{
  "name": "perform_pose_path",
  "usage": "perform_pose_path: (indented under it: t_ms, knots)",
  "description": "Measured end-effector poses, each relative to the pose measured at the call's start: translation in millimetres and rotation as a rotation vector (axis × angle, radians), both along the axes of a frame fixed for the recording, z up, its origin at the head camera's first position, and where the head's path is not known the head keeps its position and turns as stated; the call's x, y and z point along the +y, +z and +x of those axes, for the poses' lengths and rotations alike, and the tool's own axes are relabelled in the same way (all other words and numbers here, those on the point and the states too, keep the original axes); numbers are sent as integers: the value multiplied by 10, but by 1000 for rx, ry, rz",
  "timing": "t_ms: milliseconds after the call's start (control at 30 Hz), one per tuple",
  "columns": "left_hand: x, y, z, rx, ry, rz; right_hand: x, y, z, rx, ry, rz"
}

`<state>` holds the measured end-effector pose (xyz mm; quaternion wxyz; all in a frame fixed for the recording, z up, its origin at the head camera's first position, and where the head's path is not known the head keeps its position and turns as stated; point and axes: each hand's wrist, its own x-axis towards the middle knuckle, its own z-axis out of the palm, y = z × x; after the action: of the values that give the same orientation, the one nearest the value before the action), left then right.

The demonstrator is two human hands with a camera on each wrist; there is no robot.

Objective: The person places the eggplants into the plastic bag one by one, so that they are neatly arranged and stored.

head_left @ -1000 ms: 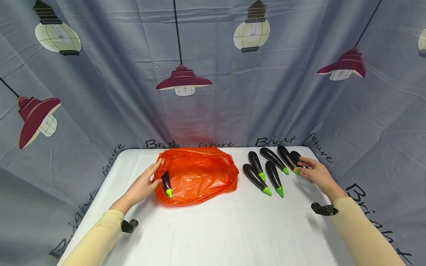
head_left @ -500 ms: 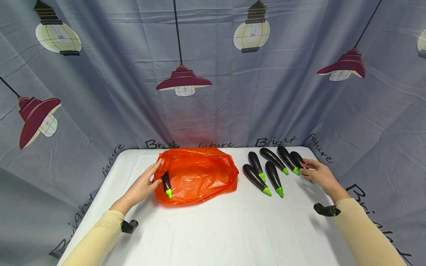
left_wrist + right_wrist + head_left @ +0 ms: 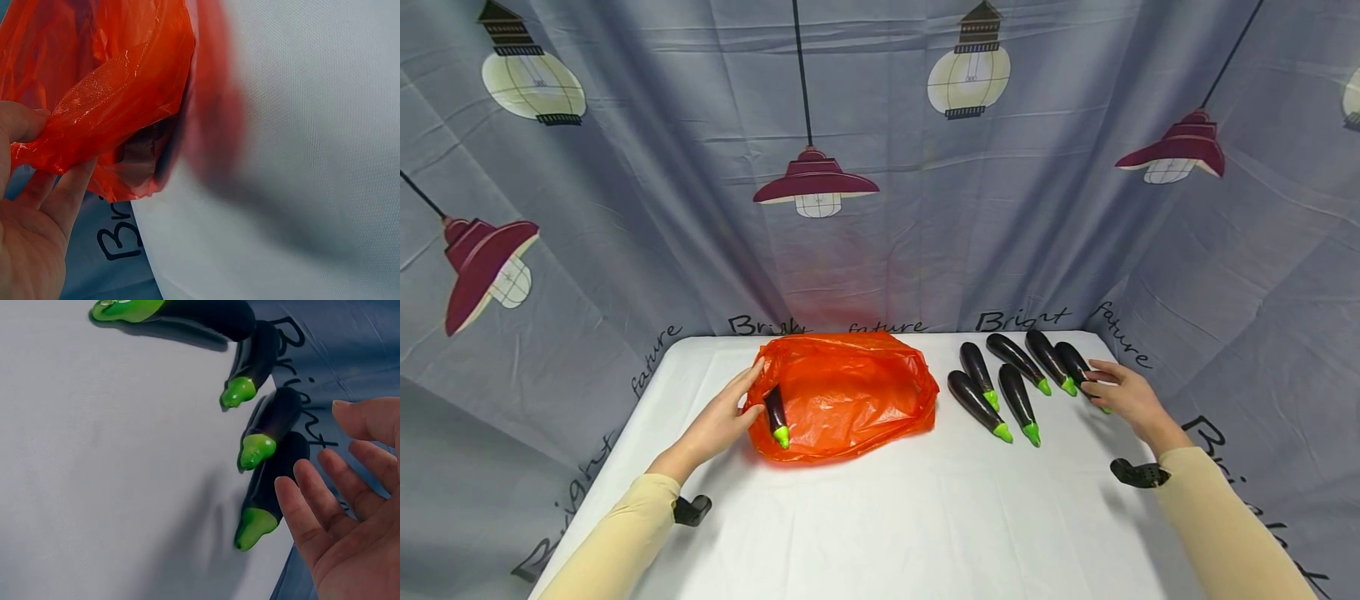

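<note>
My left hand pinches the left rim of a red plastic bag between thumb and fingers, and the left wrist view shows the film folded in that grip. Inside the bag's mouth lies one dark eggplant with a green stem end. At the table's right, my right hand hovers beside the rightmost eggplant. In the right wrist view its fingers are spread and hold nothing. That same eggplant lies close to the fingertips; whether they touch it cannot be told.
Several more eggplants lie loose between bag and right hand, among them a front one and another beside it. They rest on a white table. A grey-blue curtain with printed lamps and lettering hangs behind and along both sides.
My right hand has shifted slightly to the right, uncovering more of the rightmost eggplant. The left hand, the bag and the eggplants stay where they were.
</note>
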<state>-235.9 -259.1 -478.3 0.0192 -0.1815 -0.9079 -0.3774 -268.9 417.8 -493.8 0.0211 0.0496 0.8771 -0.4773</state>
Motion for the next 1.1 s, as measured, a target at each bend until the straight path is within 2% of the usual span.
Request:
perform_pose_path:
  t_ms: [267,533,767,1000,1100]
  knots:
    - [-12,-3,7,8,1,4,34,17,-49,17,-7,-14]
    - [-8,-15,4,28,1,-5,31,-15,-144,20,-100,15]
    - [-8,-8,10,-10,-4,21,24,-44,-229,45,-176,74]
    - [-2,16,15,-14,3,4,0,-73,-300,35,-214,125]
    - [5,31,13,-11,8,-4,-5,-88,-324,16,-225,116]
